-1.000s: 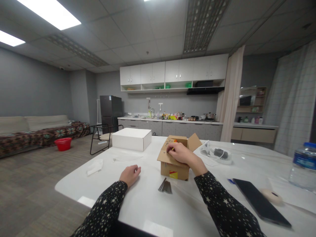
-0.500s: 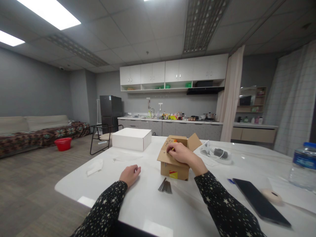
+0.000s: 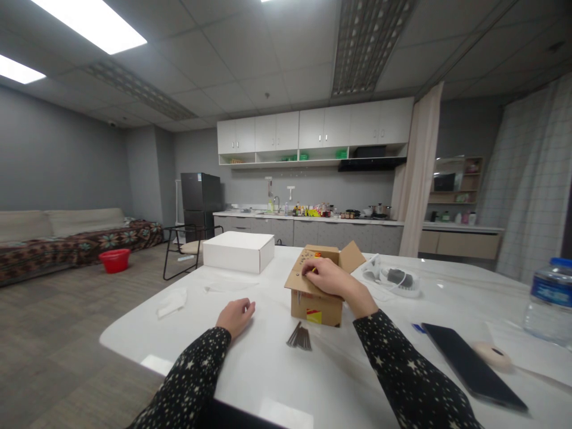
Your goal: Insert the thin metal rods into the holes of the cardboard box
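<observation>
The cardboard box (image 3: 318, 292) stands on the white worktop (image 3: 250, 363), flaps open. The right hand (image 3: 333, 279) lies across the box's top, fingers curled onto a flap. Left of the box, the left hand (image 3: 235, 316) rests on the worktop, loosely curled, holding nothing. A bundle of nails (image 3: 300, 337) lies just in front of the box.

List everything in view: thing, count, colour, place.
cardboard box: 1, brown, table centre, flaps open
nails: small bundle, dark, in front of the cardboard box
white box: 1, far left of table
water bottle: 1, clear with blue label, right edge
tablet: 1, black, right near side
table: 1, white
basin: 1, red, floor by sofa
left hand: loosely curled, resting on table
right hand: on the cardboard box flap
</observation>
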